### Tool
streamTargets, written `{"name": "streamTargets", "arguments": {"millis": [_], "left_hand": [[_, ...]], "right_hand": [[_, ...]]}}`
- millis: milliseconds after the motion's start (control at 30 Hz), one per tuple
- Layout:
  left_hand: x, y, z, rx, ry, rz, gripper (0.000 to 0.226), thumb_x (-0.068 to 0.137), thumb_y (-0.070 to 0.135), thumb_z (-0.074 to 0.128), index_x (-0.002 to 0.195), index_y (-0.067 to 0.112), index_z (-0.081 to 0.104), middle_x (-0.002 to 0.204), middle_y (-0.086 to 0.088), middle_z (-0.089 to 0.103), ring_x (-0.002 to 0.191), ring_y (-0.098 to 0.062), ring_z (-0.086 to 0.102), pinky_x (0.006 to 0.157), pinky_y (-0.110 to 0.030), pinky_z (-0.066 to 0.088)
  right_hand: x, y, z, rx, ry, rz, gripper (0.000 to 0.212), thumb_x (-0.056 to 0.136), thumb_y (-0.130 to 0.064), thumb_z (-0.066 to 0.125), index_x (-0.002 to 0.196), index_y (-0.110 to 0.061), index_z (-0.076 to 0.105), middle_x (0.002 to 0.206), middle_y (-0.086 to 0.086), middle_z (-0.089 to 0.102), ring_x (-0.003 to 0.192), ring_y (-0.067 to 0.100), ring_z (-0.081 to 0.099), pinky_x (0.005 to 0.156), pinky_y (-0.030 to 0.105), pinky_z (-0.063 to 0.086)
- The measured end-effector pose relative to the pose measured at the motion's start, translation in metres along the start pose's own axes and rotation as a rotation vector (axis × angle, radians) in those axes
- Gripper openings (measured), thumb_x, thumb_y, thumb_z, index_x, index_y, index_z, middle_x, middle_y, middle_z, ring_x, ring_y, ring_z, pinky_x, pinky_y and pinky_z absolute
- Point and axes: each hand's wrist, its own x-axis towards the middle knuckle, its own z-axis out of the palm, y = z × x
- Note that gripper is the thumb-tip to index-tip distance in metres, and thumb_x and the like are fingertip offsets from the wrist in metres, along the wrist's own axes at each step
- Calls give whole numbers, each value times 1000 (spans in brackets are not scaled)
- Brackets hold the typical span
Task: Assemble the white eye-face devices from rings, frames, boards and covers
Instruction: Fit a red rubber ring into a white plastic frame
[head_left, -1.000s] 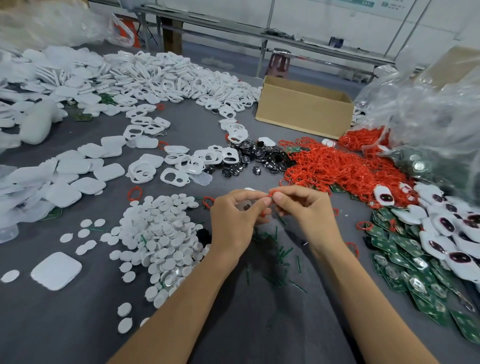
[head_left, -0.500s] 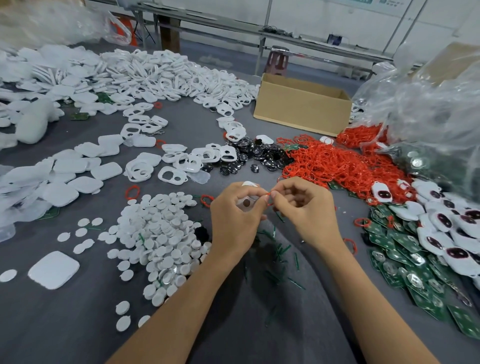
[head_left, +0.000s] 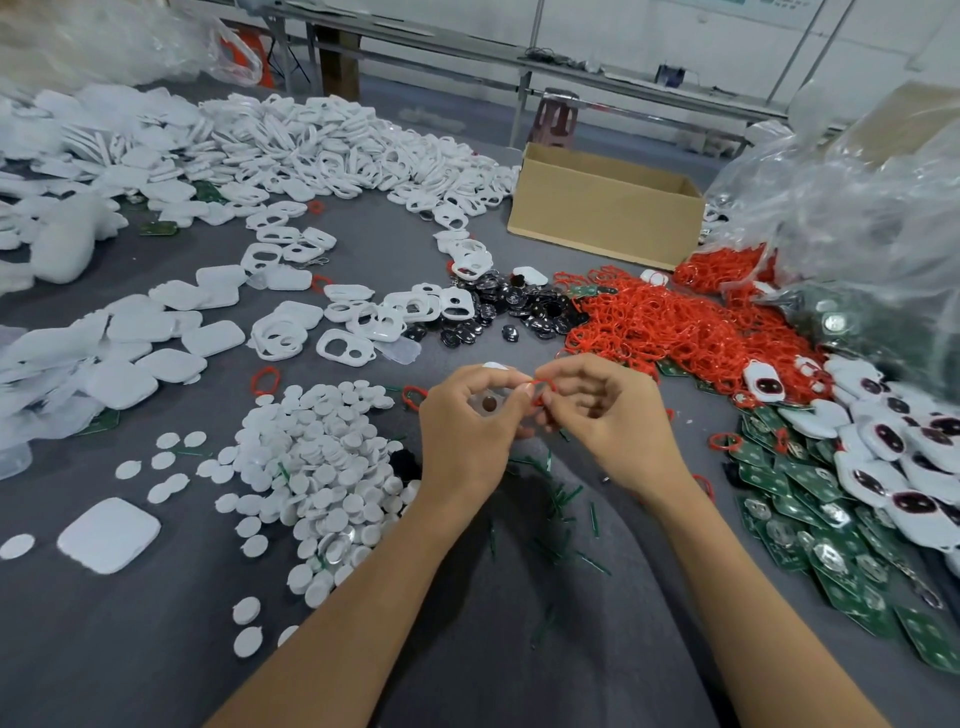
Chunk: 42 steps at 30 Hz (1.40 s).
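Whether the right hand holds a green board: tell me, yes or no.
No, the right hand pinches a red ring, not a board.

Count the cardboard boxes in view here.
2. One open box sits far across the table, behind the red rings. A second box shows at upper right, mostly covered by plastic bags; others may be hidden.

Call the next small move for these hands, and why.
Probably press the red ring down onto the small white part. The right hand pinches the ring right against the part, which the left hand grips between its fingertips; the ring does not look seated yet, though the hands hide much of it.
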Motion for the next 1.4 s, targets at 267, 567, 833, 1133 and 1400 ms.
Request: {"name": "streamTargets", "arguments": {"millis": [267, 567, 833, 1133, 1400], "left_hand": [[2, -1, -2, 12, -30, 11, 13, 84, 4, 73, 82, 16, 76, 95, 10, 67, 74, -15, 69, 61, -26, 58], [2, -3, -1, -159, -17, -172, 37, 95, 0, 53, 111, 33, 56, 111, -9, 63, 88, -14, 69, 72, -27, 59], [1, 2, -4, -47, -140, -96, 23, 98, 14, 52, 102, 27, 72, 93, 9, 74, 80, 2, 59, 72, -12, 45], [1, 3, 3, -441, -198, -267, 23, 99, 5, 47, 101, 10, 69, 94, -3, 75, 86, -10, 70, 67, -19, 55], [2, 0, 2, -461, -140, -284, 24, 101, 11, 46, 100, 9, 71, 93, -7, 75, 86, -12, 71, 68, -20, 56]], "right_hand": [[2, -1, -1, 84, 45, 76, 7, 84, -4, 69, 90, -3, 73, 77, 6, 73, 72, 19, 69, 76, 35, 56], [5, 1, -4, 77, 235, 45, 14, 78, 4, 73, 80, -10, 73, 87, 5, 74, 70, 3, 66, 69, 15, 50], [-3, -6, 16, -82, 281, -153, 23, 77, -6, 77, 94, -21, 74, 90, -11, 71, 85, 5, 60, 75, 26, 46], [-4, -2, 22, -181, 352, -142, 29, 78, -7, 76, 101, -25, 74, 96, -12, 72, 89, 4, 64, 82, 28, 51], [-5, 1, 21, -154, 352, -195, 27, 77, -9, 78, 103, -14, 74, 96, -11, 72, 93, -4, 66, 85, 21, 52]]}}
